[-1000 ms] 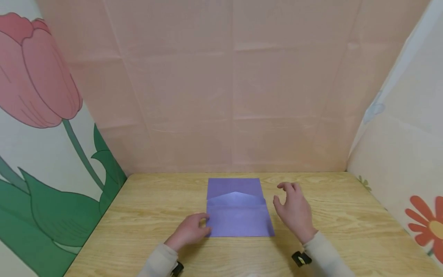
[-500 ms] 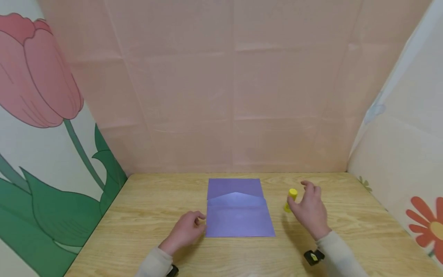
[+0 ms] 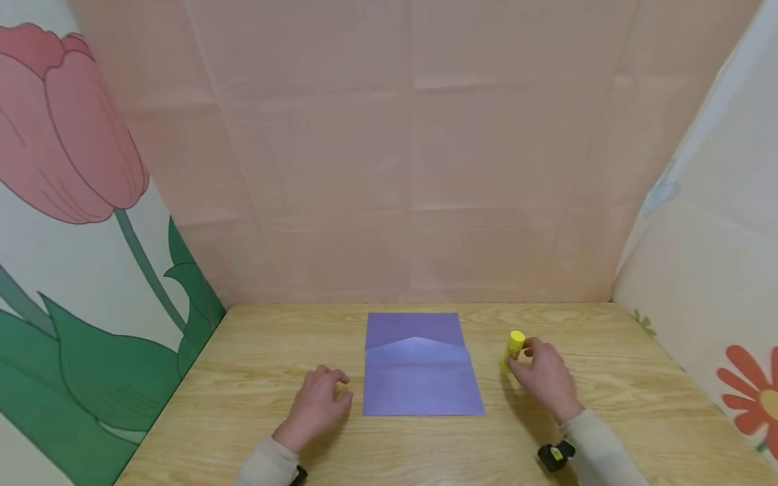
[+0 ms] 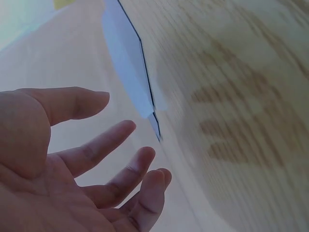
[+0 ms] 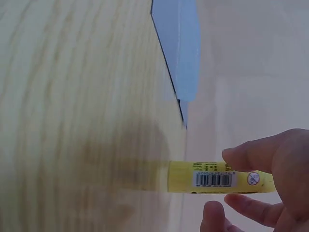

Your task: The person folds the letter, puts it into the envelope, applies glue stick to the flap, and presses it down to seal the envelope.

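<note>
A yellow glue stick stands upright on the table, to the right of the purple paper. My right hand pinches it from the right, thumb on one side and fingertips on the other. In the right wrist view the glue stick shows a barcode label and a small warning sign. A folded purple sheet, shaped like an envelope with a raised pointed fold, lies at the centre. Left of that sheet is my left hand, its fingers loosely bent and holding nothing. The left wrist view shows this hand apart from the paper.
Light wood grain covers the table. A pinkish cloth backdrop rises along its far edge. Printed side panels stand left and right, with a large tulip and a red flower.
My right hand has moved right from beside the paper to the glue stick, and its fingers have closed round it. My left hand has drawn away leftward from the paper's left edge.
</note>
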